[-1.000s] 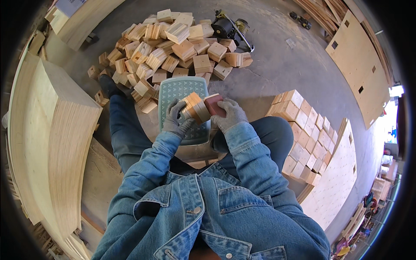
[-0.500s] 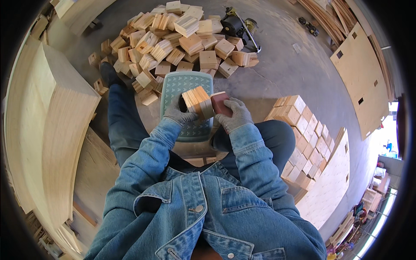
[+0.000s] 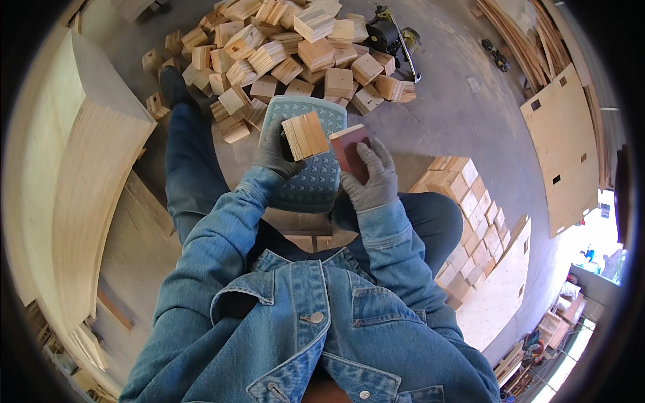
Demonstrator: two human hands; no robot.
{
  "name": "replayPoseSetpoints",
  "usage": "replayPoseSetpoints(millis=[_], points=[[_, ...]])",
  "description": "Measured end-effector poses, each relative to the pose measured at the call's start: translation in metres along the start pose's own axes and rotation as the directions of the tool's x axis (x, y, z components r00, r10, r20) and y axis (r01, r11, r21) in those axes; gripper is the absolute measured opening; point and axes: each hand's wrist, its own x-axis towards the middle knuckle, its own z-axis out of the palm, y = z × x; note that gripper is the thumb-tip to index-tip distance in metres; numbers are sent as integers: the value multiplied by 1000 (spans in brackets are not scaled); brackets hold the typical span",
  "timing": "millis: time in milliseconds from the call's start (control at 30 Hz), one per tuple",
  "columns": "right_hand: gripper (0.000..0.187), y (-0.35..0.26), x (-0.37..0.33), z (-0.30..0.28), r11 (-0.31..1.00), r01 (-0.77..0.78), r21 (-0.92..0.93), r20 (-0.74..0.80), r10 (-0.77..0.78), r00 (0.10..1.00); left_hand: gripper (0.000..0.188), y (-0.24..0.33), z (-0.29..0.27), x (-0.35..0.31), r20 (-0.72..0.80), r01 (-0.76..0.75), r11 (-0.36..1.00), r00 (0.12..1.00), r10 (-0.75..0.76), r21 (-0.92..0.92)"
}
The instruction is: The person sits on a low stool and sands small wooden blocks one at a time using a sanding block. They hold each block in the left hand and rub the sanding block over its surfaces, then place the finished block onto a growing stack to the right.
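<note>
Both of my hands wear grey gloves. My left hand (image 3: 272, 153) grips a square plywood block (image 3: 307, 137) by its left side, its layered edge and a smooth face showing. In my right hand (image 3: 376, 180) is a reddish-brown sanding block (image 3: 349, 149), thumb on the near side and fingers along its right edge. The sanding block is apart from the plywood block, just to its right. Below both hands stands a pale green plastic stool (image 3: 306, 196) with a patterned top.
Beyond the stool lies a heap of plywood blocks (image 3: 289, 47), with a black and yellow power tool (image 3: 388, 33) beside it. Neatly stacked blocks (image 3: 474, 215) stand right of my knee. A thick plywood stack (image 3: 101, 174) rises at left; a panel with holes (image 3: 561, 148) lies far right.
My right hand has drawn the sanding block away from the plywood block, to the right. My left hand has turned the plywood block, and the whole view has shifted slightly.
</note>
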Motion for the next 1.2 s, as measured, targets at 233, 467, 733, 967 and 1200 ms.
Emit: replayPoseSetpoints(millis=[233,467,733,967,1200], points=[[71,-30,-8,18,945,281,-167,190,-249,950,118,-6,10,3,75,5,910,997,29,-415],[58,-58,25,49,915,292,-279,251,-224,942,105,-30,0,7,-10,-240,870,963,270,431],[60,-62,112,76,919,150,-364,277,-47,960,98,-25,8,16,-46,-112,981,993,106,-157],[66,-54,26,39,929,209,-305,289,-118,950,103,-2,-7,4,-66,-163,947,980,188,275],[65,-53,-1,35,898,305,-317,289,-215,933,90,15,-8,1,34,-189,917,981,189,352]])
